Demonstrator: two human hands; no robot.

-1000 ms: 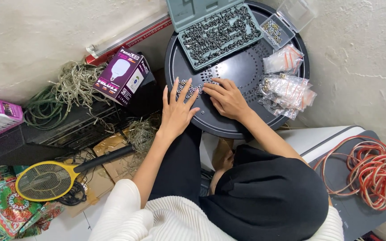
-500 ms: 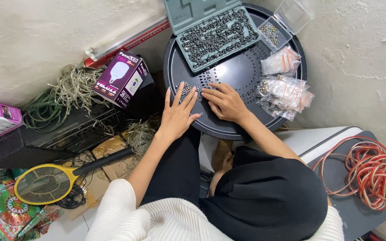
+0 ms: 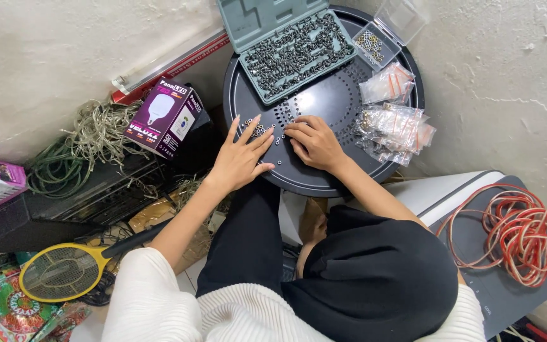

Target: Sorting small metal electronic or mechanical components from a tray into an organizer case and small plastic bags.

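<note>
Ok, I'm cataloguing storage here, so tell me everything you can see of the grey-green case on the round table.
The case looks like grey-green moulded plastic, hinged open, its lid showing shaped recesses. Its tray is packed with small dark metal screws. It lies askew at the far side of the round black table, beside a small clear box. Neither hand touches it; both rest nearer, over loose fasteners.

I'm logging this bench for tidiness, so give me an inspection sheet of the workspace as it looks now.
Surface: round dark tray, perforated centre.
Job's things: small metal rings loose on tray; grey case full of screws.
Clutter: clear bags, bulb box, yellow racket.
Grippers: left hand flat, open; right hand fingers on rings.
Cables: red coil; green wire bundle.
Surroundings: rough pale wall.
</note>
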